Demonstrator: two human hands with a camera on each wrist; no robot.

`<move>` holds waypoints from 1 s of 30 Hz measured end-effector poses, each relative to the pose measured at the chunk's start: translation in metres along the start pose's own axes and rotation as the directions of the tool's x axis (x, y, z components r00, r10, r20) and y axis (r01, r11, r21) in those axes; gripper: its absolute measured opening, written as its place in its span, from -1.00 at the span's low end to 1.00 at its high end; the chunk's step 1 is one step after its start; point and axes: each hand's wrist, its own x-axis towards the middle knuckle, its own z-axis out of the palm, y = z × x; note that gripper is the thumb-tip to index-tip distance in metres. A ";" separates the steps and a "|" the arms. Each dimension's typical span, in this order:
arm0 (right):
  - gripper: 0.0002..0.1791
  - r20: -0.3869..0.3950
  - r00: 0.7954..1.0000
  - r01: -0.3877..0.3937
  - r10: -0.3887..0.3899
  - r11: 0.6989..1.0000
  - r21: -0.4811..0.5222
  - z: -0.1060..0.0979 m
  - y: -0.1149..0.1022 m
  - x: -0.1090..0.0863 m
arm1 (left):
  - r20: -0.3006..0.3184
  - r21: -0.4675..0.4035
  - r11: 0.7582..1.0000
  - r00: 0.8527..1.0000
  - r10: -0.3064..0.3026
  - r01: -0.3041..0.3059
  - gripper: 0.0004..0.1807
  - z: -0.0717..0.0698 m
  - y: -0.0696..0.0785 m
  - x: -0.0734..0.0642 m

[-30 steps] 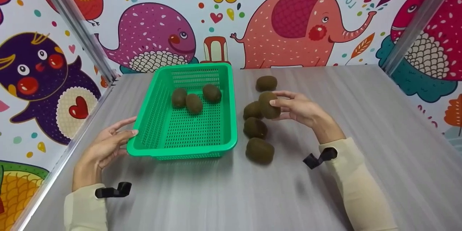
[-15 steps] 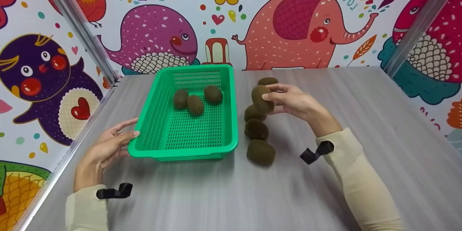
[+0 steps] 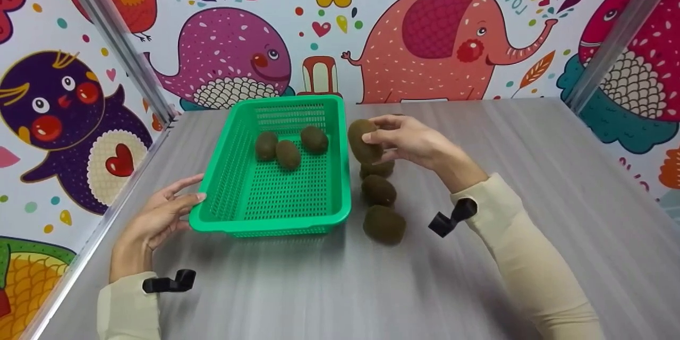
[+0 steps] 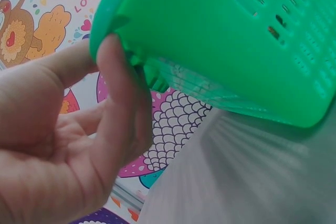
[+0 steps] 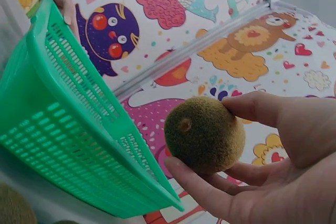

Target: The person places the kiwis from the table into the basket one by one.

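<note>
In the head view my right hand (image 3: pixel 417 141) pinches a brown fuzzy kiwi (image 3: pixel 363 142) between thumb and fingers, close beside the basket's right rim. The right wrist view shows that kiwi (image 5: pixel 203 134) raised off the table. My left hand (image 3: pixel 151 218) grips the near left corner of the green plastic basket (image 3: pixel 344 180); in the left wrist view the fingers (image 4: pixel 118 87) are at its rim (image 4: pixel 102 24). Three kiwis lie inside, one of them (image 3: pixel 288 155) touching its neighbour (image 3: pixel 266 146) and the third (image 3: pixel 314 139) apart.
On the grey table (image 3: pixel 265 287), right of the basket, a short row of kiwis runs toward me: one partly hidden (image 3: pixel 376 170), one in the middle (image 3: pixel 379 190), one nearest (image 3: pixel 384 224). The farther kiwi is almost covered by my right hand. Printed cartoon walls (image 3: pixel 425 37) enclose the table.
My right hand has carried its kiwi leftward and slightly away from me, from above the row to the basket's right rim. My left hand and the basket have stayed put.
</note>
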 end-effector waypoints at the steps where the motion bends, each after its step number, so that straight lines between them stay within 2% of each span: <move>1: -0.43 -0.003 1.000 -0.001 0.001 1.000 -0.011 0.003 -0.001 0.001 | 0.001 0.000 1.000 1.000 0.000 0.000 -0.37 0.000 0.000 0.000; 7: -0.39 -0.091 0.996 -0.022 0.010 0.991 -0.132 0.017 -0.008 0.007 | -0.002 -0.002 1.000 1.000 -0.005 0.005 -0.34 0.000 -0.001 0.001; 10: -0.39 -0.110 0.994 -0.040 0.025 0.989 -0.140 0.022 -0.010 0.010 | -0.006 0.006 1.000 1.000 -0.011 0.011 -0.33 0.000 -0.001 0.000; 19: -0.37 -0.017 0.998 -0.068 0.067 0.995 -0.072 0.041 -0.017 0.016 | 0.005 0.017 1.000 1.000 -0.011 0.011 -0.30 0.000 0.001 -0.001; 25: -0.38 0.044 0.996 -0.069 0.071 0.996 -0.064 0.057 -0.022 0.025 | -0.004 0.031 0.999 1.000 -0.016 0.016 -0.24 0.001 0.001 0.000; 30: -0.34 0.061 0.992 -0.103 0.107 0.992 -0.078 0.069 -0.024 0.034 | -0.007 0.025 1.000 1.000 -0.014 0.014 -0.23 -0.001 0.001 -0.001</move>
